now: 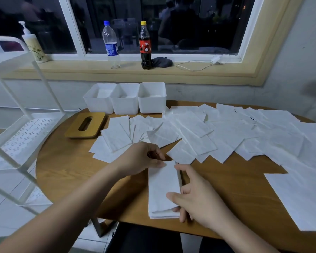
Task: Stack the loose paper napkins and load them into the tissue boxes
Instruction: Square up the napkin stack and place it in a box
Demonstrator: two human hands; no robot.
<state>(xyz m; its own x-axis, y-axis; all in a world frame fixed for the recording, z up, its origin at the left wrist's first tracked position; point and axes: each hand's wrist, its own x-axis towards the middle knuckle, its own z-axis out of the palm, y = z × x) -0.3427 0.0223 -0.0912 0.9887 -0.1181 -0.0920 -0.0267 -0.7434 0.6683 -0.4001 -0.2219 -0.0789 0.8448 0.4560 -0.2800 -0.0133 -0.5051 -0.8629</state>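
Our left fingers (158, 155) are curled, thumb and fingertips pinching the far left corner of the napkin stack (162, 189). Our right fingers (185, 170) are bent along its right edge, with the thumb pressed on top near the near right corner, so both the left hand (139, 157) and the right hand (199, 199) grip the same pile. The stack lies flat on the table (66, 170), its long side running away from us and its near end close to the table's near edge. We see bare wood to the left of it and a strip to the right, up to the large sheets at the right side. Just past the far end, the loose napkins (208, 132) overlap in a fan across the table. Behind them, at the far edge, three open tissue boxes (125, 105) stand side by side, touching. A wooden lid (86, 125) lies just beside the leftmost one.
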